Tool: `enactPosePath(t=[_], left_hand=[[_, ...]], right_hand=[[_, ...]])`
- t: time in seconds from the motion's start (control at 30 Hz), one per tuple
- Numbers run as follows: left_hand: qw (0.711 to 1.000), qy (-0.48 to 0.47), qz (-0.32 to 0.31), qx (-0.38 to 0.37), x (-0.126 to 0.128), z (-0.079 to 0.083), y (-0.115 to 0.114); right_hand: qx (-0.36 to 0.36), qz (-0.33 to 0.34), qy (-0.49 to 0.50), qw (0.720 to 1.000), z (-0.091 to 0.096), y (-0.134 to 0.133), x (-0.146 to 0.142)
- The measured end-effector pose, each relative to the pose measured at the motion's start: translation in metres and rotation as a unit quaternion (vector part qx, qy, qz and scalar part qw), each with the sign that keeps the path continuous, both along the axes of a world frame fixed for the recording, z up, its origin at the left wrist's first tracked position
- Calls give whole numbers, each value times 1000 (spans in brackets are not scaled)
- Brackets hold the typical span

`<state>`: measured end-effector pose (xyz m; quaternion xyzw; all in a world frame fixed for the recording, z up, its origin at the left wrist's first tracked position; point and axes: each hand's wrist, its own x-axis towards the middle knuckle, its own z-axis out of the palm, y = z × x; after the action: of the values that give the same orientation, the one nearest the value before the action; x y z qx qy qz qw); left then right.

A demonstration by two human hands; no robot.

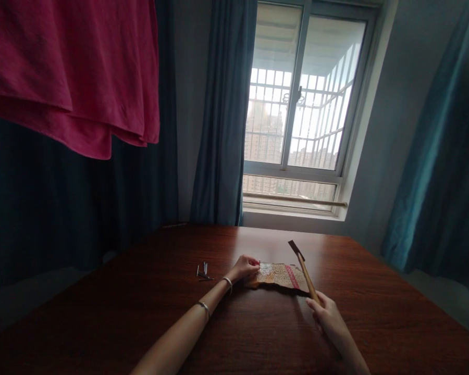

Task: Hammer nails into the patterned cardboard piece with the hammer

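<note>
My left hand (245,267) rests on the left end of a flat, patterned brown piece (278,274) lying on the wooden table (148,312). Its fingers are pinched together at the piece's edge, on something too small to make out. My right hand (325,308) grips the wooden handle of a small hammer (303,268). The dark hammer head is raised above the right part of the piece. Several loose nails (203,272) lie on the table to the left of my left hand.
A window (297,104) with blue curtains (222,114) stands beyond the table's far edge. Red cloth (74,67) hangs at the upper left. Another blue curtain (441,172) hangs at the right.
</note>
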<state>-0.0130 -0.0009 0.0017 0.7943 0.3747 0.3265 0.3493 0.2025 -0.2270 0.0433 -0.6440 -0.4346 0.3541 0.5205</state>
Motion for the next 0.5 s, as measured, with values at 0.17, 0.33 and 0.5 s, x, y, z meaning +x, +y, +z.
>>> enactPosePath(t=[0.17, 0.33, 0.5], left_hand=[[996, 22, -67, -54, -9, 8, 5], [996, 26, -58, -64, -23, 17, 13], [995, 78, -52, 36, -36, 23, 4]], right_hand=[[-54, -94, -149, 983, -2, -7, 43], [-92, -136, -203, 965, -4, -14, 71], [-100, -130, -240, 957, -2, -16, 79]])
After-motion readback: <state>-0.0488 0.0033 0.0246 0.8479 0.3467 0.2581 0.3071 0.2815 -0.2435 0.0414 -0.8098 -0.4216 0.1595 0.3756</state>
